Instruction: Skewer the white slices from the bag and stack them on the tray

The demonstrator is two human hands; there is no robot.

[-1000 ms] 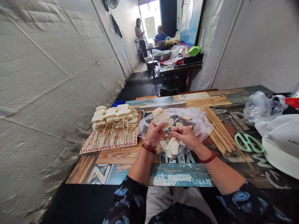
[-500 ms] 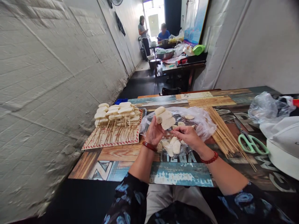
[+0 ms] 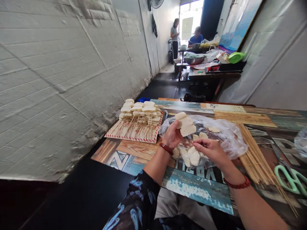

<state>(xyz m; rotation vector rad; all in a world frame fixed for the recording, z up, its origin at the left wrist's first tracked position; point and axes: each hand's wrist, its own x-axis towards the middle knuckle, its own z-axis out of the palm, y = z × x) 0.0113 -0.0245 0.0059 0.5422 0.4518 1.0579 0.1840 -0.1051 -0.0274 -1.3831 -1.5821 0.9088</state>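
Several pale oval slices (image 3: 187, 130) are gripped in my left hand (image 3: 173, 135), raised over the plastic bag. Just right of them, my right hand (image 3: 211, 150) is pinched closed around something thin, perhaps a stick, too small to make out. Loose pale slices (image 3: 193, 156) lie on the clear plastic bag (image 3: 230, 135) under and between my hands. To the left, skewered slices (image 3: 148, 109) are piled on a paper-covered tray (image 3: 120, 133), their sticks pointing toward me. A bundle of bare wooden sticks (image 3: 257, 156) rests to the right of the bag.
Green-handled scissors (image 3: 290, 179) lie right of the sticks on the patchwork table (image 3: 141, 151). Another plastic bag (image 3: 301, 140) is at the right edge. A white wall (image 3: 59, 80) runs along the left. Two people (image 3: 174, 33) are at the far end near a second table (image 3: 216, 74).
The view has swung right-to-left across the scene, so things appear shifted, the tray and hands further right. Both hands keep nearly the same places over the bag, with the slices still in my left hand.
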